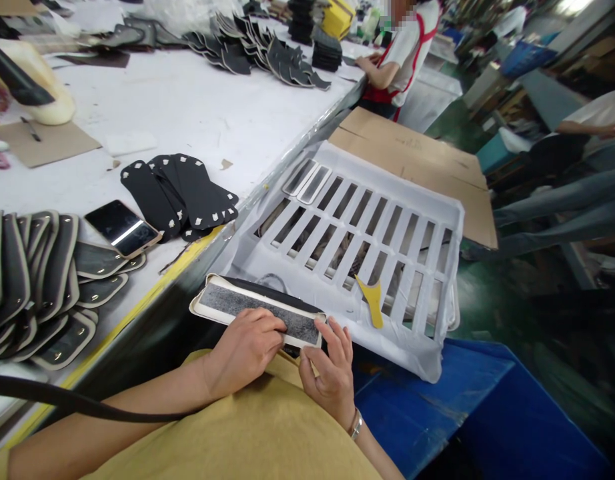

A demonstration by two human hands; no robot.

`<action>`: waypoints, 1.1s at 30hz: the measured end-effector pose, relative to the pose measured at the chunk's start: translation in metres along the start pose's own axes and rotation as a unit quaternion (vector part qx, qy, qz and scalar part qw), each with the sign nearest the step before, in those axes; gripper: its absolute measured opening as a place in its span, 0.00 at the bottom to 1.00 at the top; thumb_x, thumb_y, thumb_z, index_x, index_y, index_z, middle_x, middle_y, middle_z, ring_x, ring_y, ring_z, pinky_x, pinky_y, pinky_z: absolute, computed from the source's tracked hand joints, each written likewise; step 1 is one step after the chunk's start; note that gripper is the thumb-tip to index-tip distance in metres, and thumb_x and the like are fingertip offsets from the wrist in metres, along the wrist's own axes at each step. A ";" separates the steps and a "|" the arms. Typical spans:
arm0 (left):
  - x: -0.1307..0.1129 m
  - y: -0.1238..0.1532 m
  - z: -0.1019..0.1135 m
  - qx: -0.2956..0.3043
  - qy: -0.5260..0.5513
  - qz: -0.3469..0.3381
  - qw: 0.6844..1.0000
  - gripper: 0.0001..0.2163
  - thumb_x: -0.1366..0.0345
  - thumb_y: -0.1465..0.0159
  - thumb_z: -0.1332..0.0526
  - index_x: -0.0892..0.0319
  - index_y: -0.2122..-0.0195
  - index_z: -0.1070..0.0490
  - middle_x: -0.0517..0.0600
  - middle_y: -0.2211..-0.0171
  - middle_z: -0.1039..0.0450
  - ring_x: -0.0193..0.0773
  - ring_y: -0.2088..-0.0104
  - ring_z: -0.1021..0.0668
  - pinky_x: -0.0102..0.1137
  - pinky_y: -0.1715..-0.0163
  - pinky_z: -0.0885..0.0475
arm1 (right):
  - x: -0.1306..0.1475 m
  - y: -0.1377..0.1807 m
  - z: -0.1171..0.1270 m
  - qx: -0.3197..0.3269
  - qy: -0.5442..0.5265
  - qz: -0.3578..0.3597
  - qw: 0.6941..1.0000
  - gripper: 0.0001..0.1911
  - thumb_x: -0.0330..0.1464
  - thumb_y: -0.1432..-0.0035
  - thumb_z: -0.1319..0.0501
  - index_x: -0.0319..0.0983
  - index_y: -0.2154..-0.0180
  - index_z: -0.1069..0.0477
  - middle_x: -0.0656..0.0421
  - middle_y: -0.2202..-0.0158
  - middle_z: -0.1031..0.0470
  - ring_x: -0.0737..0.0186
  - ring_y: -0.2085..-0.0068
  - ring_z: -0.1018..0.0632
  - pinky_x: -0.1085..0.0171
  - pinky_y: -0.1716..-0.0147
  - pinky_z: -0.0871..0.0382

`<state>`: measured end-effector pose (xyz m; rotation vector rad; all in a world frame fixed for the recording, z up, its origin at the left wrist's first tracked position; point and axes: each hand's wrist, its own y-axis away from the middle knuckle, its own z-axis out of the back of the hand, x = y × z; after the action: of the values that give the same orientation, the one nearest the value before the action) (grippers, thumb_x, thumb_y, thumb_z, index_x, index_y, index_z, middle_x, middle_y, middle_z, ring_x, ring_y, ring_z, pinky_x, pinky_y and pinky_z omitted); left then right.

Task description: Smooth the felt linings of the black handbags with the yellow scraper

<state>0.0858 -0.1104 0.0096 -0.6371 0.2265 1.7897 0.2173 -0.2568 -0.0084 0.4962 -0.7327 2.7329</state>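
In front of my waist is a long narrow panel (222, 300) with a speckled grey strip down its middle and a cream rim; a dark edge shows along its far side. My left hand (250, 347) has its fingers curled over the near edge, around the middle of the panel. At the right end, my right hand (332, 367) pinches the corner between bent fingers and thumb. Just beyond lies a white slotted tray (332, 217), with a yellow forked piece (371, 301) on its near part and two pale-rimmed strips (307, 181) at its far left corner.
On the white table (187, 113) at left lie black panels (180, 190), a phone (122, 227) and a pile of rimmed dark pieces (37, 280). A cardboard sheet (412, 160) is behind the tray, a blue bin (437, 407) below it. Co-workers (402, 60) stand farther off.
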 end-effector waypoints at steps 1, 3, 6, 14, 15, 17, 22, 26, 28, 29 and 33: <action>-0.001 -0.001 0.000 0.003 -0.001 0.006 1.000 0.09 0.69 0.37 0.43 0.57 0.71 0.26 0.47 0.60 0.24 0.40 0.58 0.29 0.37 0.60 0.38 | 0.001 0.000 -0.001 -0.008 -0.002 -0.002 1.000 0.07 0.26 0.47 0.43 0.41 0.74 0.29 0.55 0.47 0.32 0.51 0.42 0.36 0.46 0.42 0.47; -0.003 -0.001 0.000 0.008 -0.002 0.016 1.000 0.08 0.70 0.37 0.43 0.57 0.72 0.26 0.46 0.60 0.25 0.40 0.59 0.30 0.37 0.60 0.38 | 0.002 0.001 -0.002 -0.024 -0.008 -0.005 1.000 0.07 0.26 0.47 0.43 0.40 0.74 0.30 0.55 0.46 0.33 0.51 0.42 0.37 0.46 0.42 0.47; -0.005 -0.002 0.000 0.011 -0.009 0.021 1.000 0.08 0.70 0.37 0.43 0.57 0.72 0.26 0.46 0.60 0.25 0.40 0.59 0.30 0.37 0.60 0.38 | 0.005 0.002 -0.004 -0.031 -0.006 -0.012 0.999 0.07 0.25 0.47 0.43 0.39 0.75 0.29 0.55 0.46 0.33 0.51 0.41 0.37 0.46 0.43 0.47; -0.011 -0.005 0.005 0.029 -0.007 0.062 0.998 0.07 0.70 0.38 0.42 0.58 0.73 0.27 0.46 0.61 0.26 0.40 0.60 0.30 0.36 0.61 0.38 | 0.010 0.001 -0.003 0.001 -0.022 -0.057 0.998 0.07 0.25 0.46 0.44 0.38 0.75 0.31 0.53 0.41 0.41 0.45 0.38 0.44 0.43 0.43 0.47; -0.011 -0.007 0.005 0.036 -0.003 0.073 0.997 0.07 0.71 0.39 0.41 0.58 0.74 0.27 0.46 0.62 0.26 0.40 0.60 0.30 0.36 0.62 0.38 | 0.011 0.001 -0.003 0.011 -0.027 -0.068 0.997 0.07 0.25 0.46 0.44 0.38 0.74 0.32 0.51 0.40 0.43 0.45 0.37 0.45 0.43 0.43 0.47; -0.011 -0.011 0.006 0.051 0.008 0.100 0.994 0.06 0.71 0.41 0.40 0.58 0.75 0.29 0.47 0.63 0.27 0.40 0.61 0.30 0.35 0.62 0.38 | 0.013 0.000 -0.002 0.033 -0.043 -0.098 0.994 0.06 0.26 0.45 0.45 0.38 0.74 0.34 0.49 0.39 0.45 0.45 0.36 0.48 0.44 0.43 0.46; -0.010 -0.022 0.009 0.094 0.001 0.142 0.985 0.03 0.71 0.46 0.39 0.58 0.75 0.29 0.48 0.65 0.28 0.42 0.62 0.29 0.35 0.64 0.37 | 0.008 -0.005 -0.003 0.064 -0.114 -0.200 0.971 0.09 0.27 0.48 0.44 0.38 0.62 0.38 0.42 0.38 0.48 0.49 0.36 0.46 0.47 0.44 0.43; -0.011 -0.028 0.012 0.119 -0.036 0.144 0.982 0.02 0.71 0.49 0.39 0.57 0.76 0.29 0.49 0.66 0.29 0.44 0.62 0.28 0.35 0.66 0.36 | 0.008 -0.009 -0.002 0.079 -0.127 -0.215 0.965 0.14 0.26 0.50 0.43 0.37 0.59 0.39 0.41 0.39 0.45 0.49 0.37 0.43 0.49 0.46 0.39; -0.012 -0.029 0.013 0.127 -0.046 0.147 0.980 0.03 0.71 0.50 0.40 0.57 0.76 0.28 0.49 0.67 0.29 0.44 0.63 0.28 0.35 0.66 0.35 | 0.013 -0.007 0.000 0.054 -0.081 -0.181 0.979 0.14 0.26 0.49 0.43 0.36 0.58 0.36 0.42 0.38 0.47 0.47 0.37 0.45 0.47 0.45 0.40; -0.013 -0.030 0.014 0.130 -0.047 0.148 0.979 0.03 0.70 0.50 0.40 0.57 0.76 0.28 0.49 0.68 0.29 0.44 0.63 0.27 0.35 0.67 0.35 | 0.016 -0.004 0.002 0.030 -0.045 -0.148 0.987 0.14 0.25 0.47 0.44 0.37 0.57 0.35 0.43 0.38 0.47 0.46 0.36 0.46 0.46 0.44 0.43; -0.014 -0.029 0.015 0.127 -0.038 0.147 0.980 0.03 0.69 0.50 0.40 0.57 0.77 0.27 0.49 0.69 0.29 0.44 0.64 0.27 0.35 0.67 0.34 | 0.024 0.016 0.003 -0.035 0.082 0.037 0.995 0.15 0.25 0.42 0.45 0.42 0.54 0.30 0.55 0.44 0.34 0.48 0.36 0.46 0.41 0.40 0.58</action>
<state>0.1113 -0.1056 0.0344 -0.3633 0.5104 2.0210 0.1905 -0.2676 -0.0039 0.2292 -0.8149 2.7634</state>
